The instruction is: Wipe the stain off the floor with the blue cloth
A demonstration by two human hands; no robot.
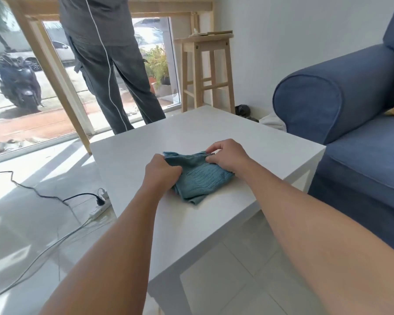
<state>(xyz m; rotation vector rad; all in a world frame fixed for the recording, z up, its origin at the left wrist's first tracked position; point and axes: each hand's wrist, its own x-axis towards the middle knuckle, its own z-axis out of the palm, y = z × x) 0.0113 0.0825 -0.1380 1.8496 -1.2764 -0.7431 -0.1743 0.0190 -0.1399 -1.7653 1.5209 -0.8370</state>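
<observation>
The blue cloth [198,178] lies bunched on the white low table [248,142], near its middle. My left hand [162,171] grips the cloth's left edge with closed fingers. At the cloth's far right corner, my right hand [228,155] pinches the hem between thumb and fingers. Pale floor tiles [32,223] show to the left and below the table; I can make out no stain on them.
A person in dark trousers [114,71] stands beyond the table by the glass door. A power strip [99,206] with cables lies on the floor at left. A blue sofa [350,105] is at right, and a wooden stool [206,69] stands behind.
</observation>
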